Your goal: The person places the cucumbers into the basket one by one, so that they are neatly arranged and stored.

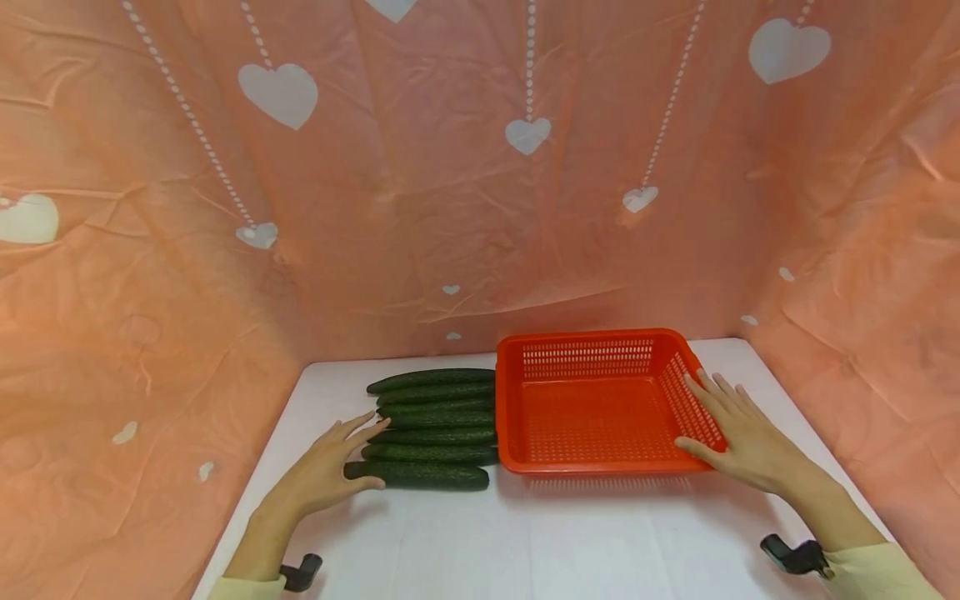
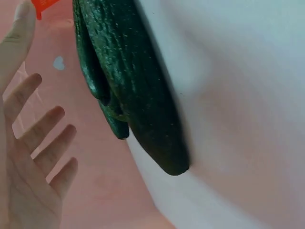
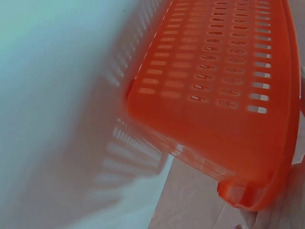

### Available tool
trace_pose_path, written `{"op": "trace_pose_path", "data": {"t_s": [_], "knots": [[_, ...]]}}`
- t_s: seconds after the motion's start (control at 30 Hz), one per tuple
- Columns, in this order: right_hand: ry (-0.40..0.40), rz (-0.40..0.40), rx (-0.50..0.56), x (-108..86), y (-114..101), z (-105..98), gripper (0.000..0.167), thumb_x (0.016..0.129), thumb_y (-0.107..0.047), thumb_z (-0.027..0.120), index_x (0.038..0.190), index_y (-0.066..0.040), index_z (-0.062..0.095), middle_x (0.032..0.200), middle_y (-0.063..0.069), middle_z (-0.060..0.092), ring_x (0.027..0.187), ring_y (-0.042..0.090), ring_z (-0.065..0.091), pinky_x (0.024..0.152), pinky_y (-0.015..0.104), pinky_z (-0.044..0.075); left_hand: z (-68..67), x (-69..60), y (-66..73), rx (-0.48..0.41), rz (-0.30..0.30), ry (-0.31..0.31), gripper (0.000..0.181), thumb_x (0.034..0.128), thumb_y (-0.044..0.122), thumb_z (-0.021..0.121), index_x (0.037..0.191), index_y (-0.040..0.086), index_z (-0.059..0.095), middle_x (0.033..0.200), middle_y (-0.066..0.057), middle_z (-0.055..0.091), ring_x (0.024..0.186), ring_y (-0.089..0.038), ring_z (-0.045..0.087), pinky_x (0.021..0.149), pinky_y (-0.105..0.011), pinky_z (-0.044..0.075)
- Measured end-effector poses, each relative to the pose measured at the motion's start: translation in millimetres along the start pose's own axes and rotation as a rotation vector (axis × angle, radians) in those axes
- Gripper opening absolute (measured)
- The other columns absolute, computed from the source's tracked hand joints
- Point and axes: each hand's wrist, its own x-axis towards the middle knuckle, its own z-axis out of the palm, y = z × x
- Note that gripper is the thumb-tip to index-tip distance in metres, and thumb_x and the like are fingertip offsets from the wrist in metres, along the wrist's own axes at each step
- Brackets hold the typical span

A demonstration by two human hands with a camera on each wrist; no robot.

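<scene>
Several dark green cucumbers (image 1: 427, 476) lie side by side on the left of the white tabletop, their right ends up against or close to a red plastic basket (image 1: 588, 417). Over the cucumbers' left ends hovers my left hand (image 1: 322, 467), fingers spread and holding nothing; the left wrist view shows it apart from the nearest cucumber (image 2: 138, 86). At the basket's right side is my right hand (image 1: 750, 442), its fingers extended along the rim. The right wrist view has the slotted basket wall (image 3: 205, 105) hiding most of that hand, so firm contact is unclear.
Orange-pink cloth (image 1: 420, 208) with white hearts hangs behind the table and along both sides. The white tabletop (image 1: 540, 542) stretches in front of the basket. A black wrist device (image 1: 795, 556) sits on the right wrist, another (image 1: 302, 573) on the left.
</scene>
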Motion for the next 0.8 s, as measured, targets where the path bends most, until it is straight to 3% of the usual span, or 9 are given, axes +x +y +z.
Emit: {"op": "trace_pose_path", "data": {"t_s": [0.1,0.33,0.57,0.63,0.8], "knots": [[-0.001,-0.001,0.001,0.0,1,1,0.100,0.098,-0.052,0.072,0.172,-0.007,0.021,0.175,0.028,0.019,0.165,0.043,0.007,0.132,0.042,-0.013,2.8,-0.2,-4.7,-0.045,-0.017,-0.012,0.090,0.0851,0.045,0.091,0.162,0.020,0.051,0.162,-0.017,0.050,0.143,-0.053,0.049,0.113,-0.075,0.040],[0.008,-0.010,0.020,-1.0,4,4,0.100,0.098,-0.050,0.073,0.171,-0.005,0.022,0.175,0.028,0.020,0.164,0.043,0.009,0.130,0.030,-0.015,8.2,-2.1,-20.2,-0.129,-0.047,-0.027,0.081,0.0851,0.039,0.092,0.155,0.019,0.057,0.150,-0.012,0.061,0.133,-0.041,0.062,0.109,-0.066,0.050],[0.011,-0.013,0.028,-0.3,4,7,0.102,0.099,-0.050,0.073,0.171,-0.002,0.019,0.176,0.026,0.016,0.164,0.042,0.011,0.130,0.026,-0.012,12.5,-5.2,-30.4,-0.238,-0.158,-0.088,0.068,0.0874,0.028,0.090,0.147,0.012,0.062,0.139,-0.014,0.067,0.122,-0.036,0.071,0.106,-0.063,0.053],[0.002,-0.001,0.029,-0.6,3,7,0.105,0.099,-0.051,0.073,0.171,0.000,0.016,0.177,0.026,0.014,0.164,0.043,0.010,0.130,0.027,-0.011,14.2,-5.4,-31.9,-0.241,-0.183,-0.097,0.059,0.0890,0.025,0.089,0.141,0.012,0.066,0.131,-0.009,0.071,0.120,-0.036,0.071,0.104,-0.061,0.054],[-0.036,0.039,0.038,-0.8,3,5,0.109,0.099,-0.054,0.070,0.171,0.001,0.008,0.177,0.027,0.009,0.163,0.047,0.008,0.131,0.033,-0.012,17.7,-5.6,-33.7,-0.211,-0.163,-0.077,0.039,0.0907,0.018,0.087,0.127,0.011,0.073,0.117,-0.002,0.074,0.110,-0.030,0.071,0.097,-0.051,0.059]]}}
